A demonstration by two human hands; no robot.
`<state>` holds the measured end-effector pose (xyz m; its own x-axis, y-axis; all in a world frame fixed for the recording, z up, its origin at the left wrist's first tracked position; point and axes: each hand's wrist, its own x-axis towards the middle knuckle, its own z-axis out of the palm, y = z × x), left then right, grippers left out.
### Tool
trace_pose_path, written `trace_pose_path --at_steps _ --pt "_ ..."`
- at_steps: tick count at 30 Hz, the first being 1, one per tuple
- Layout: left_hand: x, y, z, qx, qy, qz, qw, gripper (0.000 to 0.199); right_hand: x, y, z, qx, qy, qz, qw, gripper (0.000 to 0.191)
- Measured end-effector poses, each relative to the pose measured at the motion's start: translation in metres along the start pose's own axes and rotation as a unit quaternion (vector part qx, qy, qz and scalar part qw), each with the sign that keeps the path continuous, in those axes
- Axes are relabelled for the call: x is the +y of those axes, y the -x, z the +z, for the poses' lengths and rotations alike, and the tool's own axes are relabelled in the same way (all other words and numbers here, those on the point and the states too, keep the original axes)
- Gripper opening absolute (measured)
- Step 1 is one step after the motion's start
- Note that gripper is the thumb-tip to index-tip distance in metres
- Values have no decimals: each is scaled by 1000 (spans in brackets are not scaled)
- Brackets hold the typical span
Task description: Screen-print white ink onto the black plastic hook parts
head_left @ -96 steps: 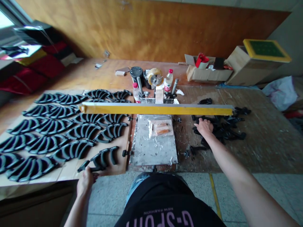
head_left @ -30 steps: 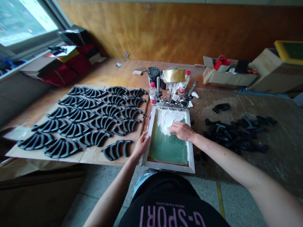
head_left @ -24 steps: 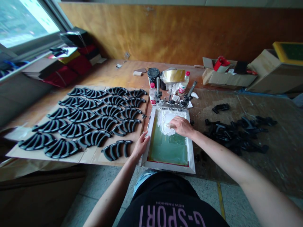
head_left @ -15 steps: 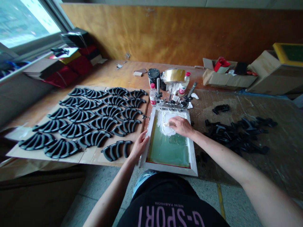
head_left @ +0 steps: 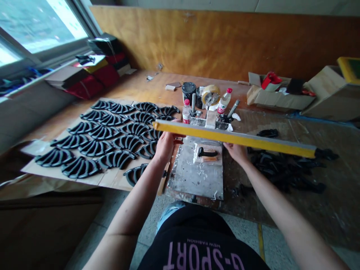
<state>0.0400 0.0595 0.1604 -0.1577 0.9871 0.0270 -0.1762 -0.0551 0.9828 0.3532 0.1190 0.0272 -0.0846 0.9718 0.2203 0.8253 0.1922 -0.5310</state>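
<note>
The screen-printing frame (head_left: pixel 233 138) is tilted up and seen edge-on, its long yellow edge towards me. My left hand (head_left: pixel 165 146) grips its left part, fingers wrapped around the edge. My right hand (head_left: pixel 236 152) is just below the frame near its middle; its fingers are mostly hidden behind the edge, so what they hold does not show. Beneath lies a stained metal base plate (head_left: pixel 194 176). On it, a curved black plastic handle-like part (head_left: pixel 208 152) sits in a small holder (head_left: pixel 209 159).
Rows of curved black parts (head_left: pixel 81 165) cover cardboard on the left. A loose pile of black parts (head_left: pixel 284 168) lies to the right. Behind the plate stand bottles (head_left: pixel 186 112), a black can (head_left: pixel 189 92) and a tape roll (head_left: pixel 210 94). Cardboard boxes (head_left: pixel 278 99) stand at back right.
The frame has swung up off the base plate, uncovering the black part. My left hand has risen with it. My right hand has moved from the white ink to below the frame's edge.
</note>
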Motion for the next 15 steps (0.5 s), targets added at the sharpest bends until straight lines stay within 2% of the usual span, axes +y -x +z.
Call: trace_pose_path --at_steps 3,6,7,9,11,12,15 --pt "-2 -7 8 13 40 3 999 49 -15 28 27 -59 7 -90 994 34" --pt "-23 14 7 43 32 -10 999 49 -30 37 30 -95 33 -167 981 18" --pt "-34 27 7 28 18 -46 998 51 -37 38 28 -90 28 -179 979 16" --pt "-59 58 6 -37 -7 -159 987 57 -56 41 24 -66 4 -199 978 17" --pt "-84 87 5 -67 0 -248 966 62 -88 51 28 -57 -14 -232 971 19" --pt "-94 98 3 -46 10 -262 964 62 -107 60 32 -67 -16 -258 964 20" --pt "-114 123 -21 111 4 -224 968 53 -170 90 56 -129 -24 -346 929 24"
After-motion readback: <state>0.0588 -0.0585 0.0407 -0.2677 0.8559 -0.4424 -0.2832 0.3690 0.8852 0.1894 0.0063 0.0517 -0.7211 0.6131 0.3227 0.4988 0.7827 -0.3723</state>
